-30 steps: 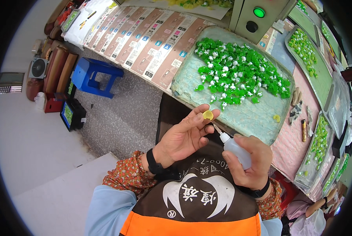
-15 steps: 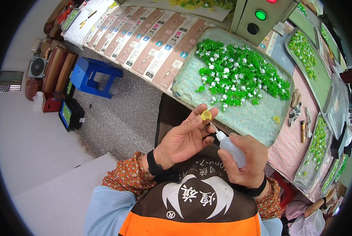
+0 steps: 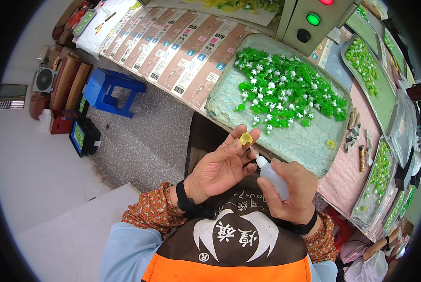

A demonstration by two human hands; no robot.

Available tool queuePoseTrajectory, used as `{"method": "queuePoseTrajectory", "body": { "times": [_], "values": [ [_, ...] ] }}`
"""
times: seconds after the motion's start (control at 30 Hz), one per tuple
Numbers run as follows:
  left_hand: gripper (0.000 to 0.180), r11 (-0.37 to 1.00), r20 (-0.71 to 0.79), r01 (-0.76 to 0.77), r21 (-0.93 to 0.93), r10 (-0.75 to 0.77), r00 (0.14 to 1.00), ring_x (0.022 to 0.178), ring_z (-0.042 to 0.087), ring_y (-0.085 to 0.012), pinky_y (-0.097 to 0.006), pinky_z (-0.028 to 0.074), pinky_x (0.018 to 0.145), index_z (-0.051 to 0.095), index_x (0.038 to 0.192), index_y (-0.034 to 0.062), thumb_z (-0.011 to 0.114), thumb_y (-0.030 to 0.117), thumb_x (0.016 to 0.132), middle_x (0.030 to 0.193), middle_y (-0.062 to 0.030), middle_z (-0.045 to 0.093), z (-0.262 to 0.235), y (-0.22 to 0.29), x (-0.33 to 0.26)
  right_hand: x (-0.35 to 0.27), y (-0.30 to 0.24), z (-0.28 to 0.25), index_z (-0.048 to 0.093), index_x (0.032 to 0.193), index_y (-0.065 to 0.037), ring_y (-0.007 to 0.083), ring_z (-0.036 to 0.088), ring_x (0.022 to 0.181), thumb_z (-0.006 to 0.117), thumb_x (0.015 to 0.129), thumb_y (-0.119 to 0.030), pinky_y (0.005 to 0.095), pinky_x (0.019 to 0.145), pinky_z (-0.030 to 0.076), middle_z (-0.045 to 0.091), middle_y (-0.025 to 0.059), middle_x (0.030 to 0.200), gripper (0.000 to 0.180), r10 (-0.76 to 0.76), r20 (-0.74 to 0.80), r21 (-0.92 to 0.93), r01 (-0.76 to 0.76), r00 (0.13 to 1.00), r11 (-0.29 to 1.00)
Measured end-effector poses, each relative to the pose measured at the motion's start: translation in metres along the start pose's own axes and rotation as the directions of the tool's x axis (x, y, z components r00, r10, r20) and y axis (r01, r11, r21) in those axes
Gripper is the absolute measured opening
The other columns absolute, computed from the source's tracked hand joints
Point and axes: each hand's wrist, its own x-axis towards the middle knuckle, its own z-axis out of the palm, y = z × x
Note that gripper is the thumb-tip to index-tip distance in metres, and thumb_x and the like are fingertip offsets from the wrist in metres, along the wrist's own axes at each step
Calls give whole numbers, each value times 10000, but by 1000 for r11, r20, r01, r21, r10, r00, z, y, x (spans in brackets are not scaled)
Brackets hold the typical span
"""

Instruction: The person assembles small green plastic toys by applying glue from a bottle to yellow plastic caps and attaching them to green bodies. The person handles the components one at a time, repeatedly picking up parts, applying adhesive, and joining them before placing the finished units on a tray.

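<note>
Between the thumb and fingertips of my left hand (image 3: 220,167) is a small yellow translucent plastic piece (image 3: 246,138), its hollow side showing. My right hand (image 3: 292,190) is wrapped round a soft, pale squeeze bottle (image 3: 274,180) with a white collar and a thin nozzle. The nozzle tip points up and left, just below the yellow piece; whether they touch I cannot tell. Beyond my hands lies a tray (image 3: 290,143) lined with pale green sheeting. It carries a heap of green translucent pieces (image 3: 285,87) with small white figures among them, and one loose yellow piece (image 3: 330,144).
Behind the tray stands a grey control box (image 3: 309,28) with red and green lights. More trays of green pieces (image 3: 378,174) line the right side, near a brown tube (image 3: 362,157) and cloth scraps. A blue stool (image 3: 109,89) is on the floor at left. Another person's arm (image 3: 379,244) shows at lower right.
My right hand and the bottle have shifted slightly left and up, bringing the nozzle nearer the yellow piece. My left hand has hardly moved.
</note>
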Motion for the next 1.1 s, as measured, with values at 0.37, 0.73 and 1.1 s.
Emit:
{"method": "queuePoseTrajectory", "body": {
  "times": [0.37, 0.73, 1.1],
  "values": [
    [307, 978, -35, -111, 177, 119, 992, 1051, 601, -125, -306, 470, 894, 555, 1308, 212, 613, 176, 1008, 1427, -35, 550, 2, -1, 0, 4, -5, -5, 636, 1100, 10, 230, 537, 524, 836, 738, -121, 356, 466, 391, 597, 74, 718, 433, -54, 65, -142, 63, 996, 988],
    [261, 941, -97, -156, 300, 193, 976, 985, 611, -84, -254, 480, 858, 574, 1255, 172, 630, 161, 1000, 1410, -68, 577, 9, -2, -1, 0, 0, -3, 626, 1098, 19, 219, 504, 503, 833, 736, -120, 344, 450, 365, 549, 62, 666, 439, -100, 50, -195, 108, 994, 975],
    [247, 925, -164, -180, 334, 244, 956, 949, 605, -59, -238, 471, 841, 583, 1229, 162, 647, 169, 991, 1403, -64, 582, 15, -4, -1, 1, -1, -5, 620, 1099, 31, 219, 495, 498, 834, 734, -115, 342, 449, 363, 565, 70, 678, 448, -115, 59, -184, 124, 992, 975]
  ]
}}
